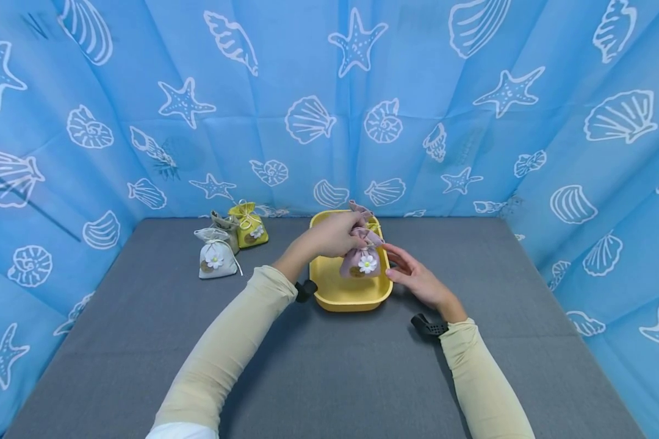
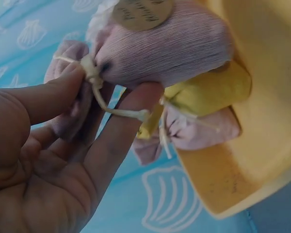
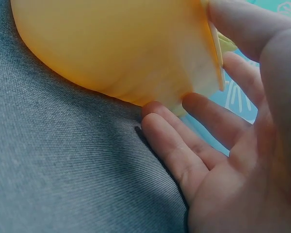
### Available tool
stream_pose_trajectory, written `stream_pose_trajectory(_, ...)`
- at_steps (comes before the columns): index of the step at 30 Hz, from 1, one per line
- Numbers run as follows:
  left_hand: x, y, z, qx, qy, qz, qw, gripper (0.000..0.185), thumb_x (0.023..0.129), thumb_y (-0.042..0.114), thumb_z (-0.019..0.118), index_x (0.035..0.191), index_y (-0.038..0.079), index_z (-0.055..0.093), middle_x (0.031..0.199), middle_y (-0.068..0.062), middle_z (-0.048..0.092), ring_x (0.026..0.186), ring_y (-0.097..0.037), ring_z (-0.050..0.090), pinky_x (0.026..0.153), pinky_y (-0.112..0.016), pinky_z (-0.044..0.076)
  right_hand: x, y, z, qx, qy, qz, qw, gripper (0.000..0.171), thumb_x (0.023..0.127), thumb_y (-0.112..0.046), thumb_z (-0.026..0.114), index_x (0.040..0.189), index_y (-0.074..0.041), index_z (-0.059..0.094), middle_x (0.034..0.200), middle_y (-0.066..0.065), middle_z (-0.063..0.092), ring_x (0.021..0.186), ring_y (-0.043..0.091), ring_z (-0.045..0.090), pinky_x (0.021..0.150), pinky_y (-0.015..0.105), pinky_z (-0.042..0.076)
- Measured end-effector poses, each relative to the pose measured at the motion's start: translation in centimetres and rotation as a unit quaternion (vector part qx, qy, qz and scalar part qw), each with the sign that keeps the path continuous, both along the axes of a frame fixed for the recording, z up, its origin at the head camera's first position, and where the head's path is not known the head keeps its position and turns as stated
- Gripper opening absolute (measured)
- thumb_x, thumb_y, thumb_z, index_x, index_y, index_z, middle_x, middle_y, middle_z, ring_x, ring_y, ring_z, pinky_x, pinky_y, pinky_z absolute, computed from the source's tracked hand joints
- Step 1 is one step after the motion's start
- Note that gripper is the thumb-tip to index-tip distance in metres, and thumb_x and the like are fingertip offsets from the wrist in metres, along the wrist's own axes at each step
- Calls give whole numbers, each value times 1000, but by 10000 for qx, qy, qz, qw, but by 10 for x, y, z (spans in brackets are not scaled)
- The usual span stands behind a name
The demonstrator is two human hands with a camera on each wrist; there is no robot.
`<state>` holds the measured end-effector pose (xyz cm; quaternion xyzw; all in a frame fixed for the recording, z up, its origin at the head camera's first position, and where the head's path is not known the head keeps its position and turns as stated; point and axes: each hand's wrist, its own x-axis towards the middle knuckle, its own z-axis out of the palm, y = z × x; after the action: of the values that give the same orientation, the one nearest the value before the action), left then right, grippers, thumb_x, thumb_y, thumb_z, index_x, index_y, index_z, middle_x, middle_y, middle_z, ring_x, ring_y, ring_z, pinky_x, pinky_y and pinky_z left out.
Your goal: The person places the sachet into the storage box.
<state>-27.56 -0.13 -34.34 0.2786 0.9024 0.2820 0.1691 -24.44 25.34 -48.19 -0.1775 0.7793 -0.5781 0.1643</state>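
Observation:
My left hand (image 1: 336, 235) pinches the gathered neck of a lilac drawstring sachet (image 1: 353, 266) with a white flower and a round brown tag. It hangs over a yellow plastic basin (image 1: 351, 303). Behind it, a yellow sachet (image 2: 208, 92) and another pink sachet (image 2: 203, 128) lie in the basin, as the left wrist view shows. My right hand (image 1: 420, 283) is at the basin's right side, its fingers loosely extended along the outer wall and the thumb at the rim.
Left of the basin, a white sachet (image 1: 218, 259), a grey-beige sachet (image 1: 228, 225) and a yellow sachet (image 1: 248, 225) stand close together on the grey tabletop (image 1: 329, 372). A blue curtain (image 1: 274, 79) with shells and starfish hangs behind and at both sides.

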Motion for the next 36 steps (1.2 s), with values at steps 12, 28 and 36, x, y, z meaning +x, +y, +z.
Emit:
stream_pose_trajectory(12,-8,19,-31,-671,-311,-402,9964,6,105,9,50,109,6,53,91,-3,54,75,-12,50,64,-23,41,-1,0,3,-23,30,121,9999,68,106,-24,55,164,-20,19,170,19,21,152,43,29,107,21,42)
stream_pose_trajectory(28,-1,10,-16,-309,88,-199,9993,41,100,33,66,132,8,60,120,-4,64,113,-18,61,98,-37,53,0,1,0,-49,36,66,10000,67,106,-24,55,164,-20,20,169,19,21,151,44,31,101,12,42)
stream_pose_trajectory(36,12,-16,-4,411,42,219,9989,31,102,22,63,130,8,61,125,-4,66,117,-19,65,96,-35,56,1,1,0,39,35,13,10000,67,107,-23,54,164,-21,20,170,18,21,153,42,30,118,44,37)
